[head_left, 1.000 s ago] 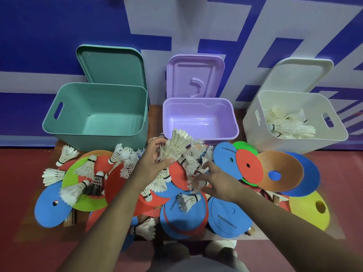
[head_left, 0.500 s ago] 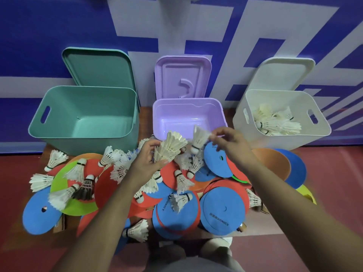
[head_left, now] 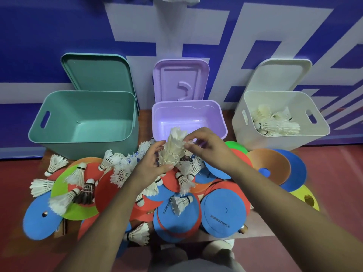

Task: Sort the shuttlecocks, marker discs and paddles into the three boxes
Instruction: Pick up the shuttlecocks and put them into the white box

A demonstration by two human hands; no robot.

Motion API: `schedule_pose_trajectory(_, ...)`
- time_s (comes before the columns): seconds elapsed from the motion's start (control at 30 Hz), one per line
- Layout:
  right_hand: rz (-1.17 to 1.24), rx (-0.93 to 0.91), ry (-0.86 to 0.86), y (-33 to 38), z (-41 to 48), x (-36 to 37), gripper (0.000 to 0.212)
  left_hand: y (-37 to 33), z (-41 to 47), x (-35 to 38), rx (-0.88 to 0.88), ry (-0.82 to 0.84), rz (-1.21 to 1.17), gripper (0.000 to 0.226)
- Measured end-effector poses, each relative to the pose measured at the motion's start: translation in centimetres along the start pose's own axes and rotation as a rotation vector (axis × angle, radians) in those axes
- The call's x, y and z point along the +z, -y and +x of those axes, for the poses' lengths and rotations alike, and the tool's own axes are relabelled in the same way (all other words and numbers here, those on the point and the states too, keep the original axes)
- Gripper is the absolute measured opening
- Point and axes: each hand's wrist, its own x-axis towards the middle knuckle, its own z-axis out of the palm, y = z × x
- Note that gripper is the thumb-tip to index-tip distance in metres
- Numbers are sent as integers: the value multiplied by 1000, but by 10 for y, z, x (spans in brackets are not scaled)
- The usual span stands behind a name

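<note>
My left hand grips a stack of white shuttlecocks nested into each other, held up in front of the purple box. My right hand pinches the feathers at the top of that stack. Several loose shuttlecocks lie among flat marker discs in blue, red, green and orange on the low table. The white box at the right holds several shuttlecocks. The green box at the left has nothing visible inside. Paddles are mostly hidden under the discs.
Each box has its lid leaning on the blue and white wall behind it: the green lid, the purple lid and the white lid. A yellow disc lies at the far right. Red floor surrounds the table.
My right hand lifted a shuttlecock from the pile and has brought it onto the top of the stack in my left hand. The left hand rose slightly with the stack.
</note>
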Motion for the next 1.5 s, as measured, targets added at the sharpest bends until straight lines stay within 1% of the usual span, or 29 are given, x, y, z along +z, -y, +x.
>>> schedule_pose_trajectory(0.03,78,21,-36,0,0,-1,12,2,0,-1,-8,-16,-15,69)
schedule_pose_trajectory(0.1,252,133,-159,-2,3,-2,17,6,-2,-6,-16,-56,-45,66)
schedule_pose_trajectory(0.13,249,177,-200,-8,3,-1,17,8,-2,-8,-21,-77,-54,66)
schedule_pose_trajectory(0.17,151,206,-191,-17,2,3,19,8,-2,-10,-27,-97,-54,67)
schedule_pose_trajectory(0.2,-9,218,-116,-28,-1,8,22,9,-2,-12,-30,-114,-56,68)
schedule_pose_trajectory(0.27,-367,198,162,-52,-14,26,33,7,-3,-14,-30,-136,-71,68)
schedule_pose_trajectory(0.3,-499,184,291,-64,-21,36,39,6,-3,-14,-25,-141,-76,66)
schedule_pose_trajectory(0.33,-602,176,379,-75,-29,46,44,5,-4,-14,-21,-144,-80,64)
schedule_pose_trajectory(0.37,-695,166,420,-84,-35,55,46,5,-5,-14,-20,-145,-84,62)
schedule_pose_trajectory(0.4,-767,148,423,-92,-39,64,46,6,-6,-15,-21,-148,-86,62)
schedule_pose_trajectory(0.47,-845,134,372,-102,-44,78,40,9,-9,-17,-28,-150,-68,66)
schedule_pose_trajectory(0.53,-858,133,311,-107,-46,86,29,10,-11,-18,-40,-154,-50,70)
schedule_pose_trajectory(0.63,-892,85,176,-109,-42,87,7,11,-14,-16,-35,-168,-49,66)
schedule_pose_trajectory(0.67,-873,70,110,-108,-40,85,6,12,-14,-16,-31,-171,-50,65)
schedule_pose_trajectory(0.7,-815,75,55,-103,-38,80,10,11,-15,-16,-24,-173,-42,65)
schedule_pose_trajectory(0.77,-600,84,-14,-88,-32,65,19,12,-16,-16,-21,-170,-38,64)
schedule_pose_trajectory(0.83,-416,101,-82,-73,-24,42,22,13,-15,-16,-25,-171,-42,62)
schedule_pose_trajectory(0.97,-60,151,-345,-44,-7,-3,26,12,-10,-14,-57,-156,-32,67)
schedule_pose_trajectory(1.03,41,133,-433,-24,2,-19,26,11,-7,-13,-65,-129,-12,67)
schedule_pose_trajectory(1.1,20,93,-407,-7,11,-27,26,8,-6,-12,-61,-94,16,66)
schedule_pose_trajectory(1.17,-81,75,-285,5,18,-28,23,6,-5,-12,-46,-65,44,65)
schedule_pose_trajectory(1.27,-335,28,-74,14,22,-20,16,2,-5,-10,-24,-35,73,63)
schedule_pose_trajectory(1.33,-305,31,0,15,23,-11,19,1,-5,-8,-9,-13,56,61)
schedule_pose_trajectory(1.37,-231,44,1,15,23,-6,20,0,-5,-7,-1,-8,44,60)
schedule_pose_trajectory(1.4,-150,67,-34,13,24,-2,20,1,-5,-8,1,-16,30,59)
schedule_pose_trajectory(1.5,116,205,-277,3,28,5,27,2,-6,-14,-9,-72,-33,60)
